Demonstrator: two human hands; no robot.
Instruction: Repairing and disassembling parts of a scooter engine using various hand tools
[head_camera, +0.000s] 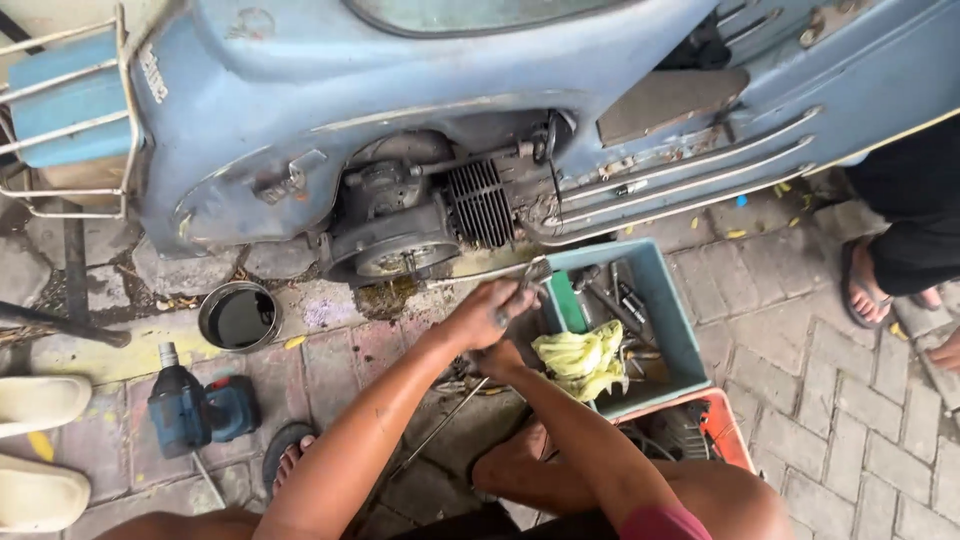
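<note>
The left hand (487, 315) grips pliers (500, 273); the right hand (497, 357), grip untellable, sits beneath. A toolbox (680, 330) lies at 3 o'clock, the engine (400, 215) at 11.

A worn blue scooter (300, 90) stands on brick paving (850, 420), its engine (400, 215) exposed. Nearby sit a bowl of dark oil (239, 316), a blue cordless drill (195, 408) and pale sandals (38, 450); a bystander's sandalled foot (868, 285) rests at right.
</note>
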